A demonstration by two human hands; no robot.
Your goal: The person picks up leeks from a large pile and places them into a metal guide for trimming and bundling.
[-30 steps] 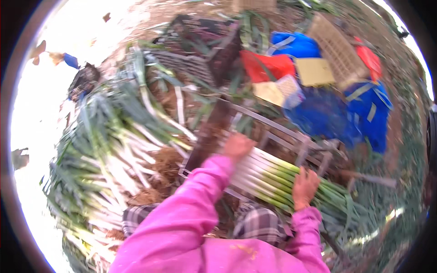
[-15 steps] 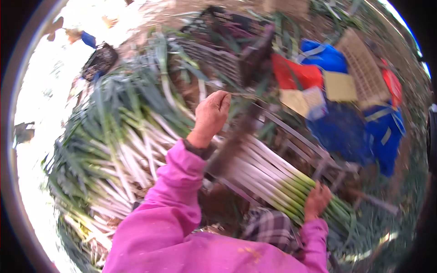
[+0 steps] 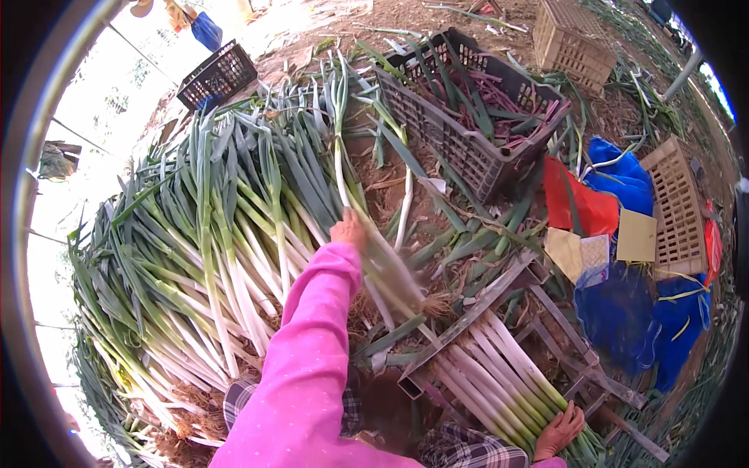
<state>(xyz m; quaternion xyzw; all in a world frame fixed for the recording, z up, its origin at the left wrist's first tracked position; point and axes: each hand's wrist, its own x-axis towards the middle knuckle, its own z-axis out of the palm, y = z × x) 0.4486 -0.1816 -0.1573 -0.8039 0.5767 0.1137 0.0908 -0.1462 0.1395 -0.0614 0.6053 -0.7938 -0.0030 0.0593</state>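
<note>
Off to the left, my left hand [image 3: 349, 230] is closed round the upper stalk of a leek [image 3: 394, 269], which is smeared by motion. Its root end [image 3: 439, 304] points toward the metal frame. At the lower right, my right hand [image 3: 560, 430] grips the green part of a row of leeks [image 3: 499, 359]. Their white shanks lie side by side in the metal frame [image 3: 468, 316], with the ends at its upper bar. A large heap of loose leeks [image 3: 234, 234] spreads left of my left arm, leaves away from me and roots nearer.
Beyond the frame stands a dark crate [image 3: 468, 132] holding purple stems and leaves. Blue bags [image 3: 616, 312], a red bag [image 3: 577, 199], a yellow card [image 3: 637, 235] and a tan crate [image 3: 677, 210] lie at right. A small black crate [image 3: 217, 74] stands far left. Leaf scraps litter the ground.
My left hand has moved from above the frame down and left onto a leek; a thin strand ran from it before. My right hand stays on the leek row. The view has shifted.
</note>
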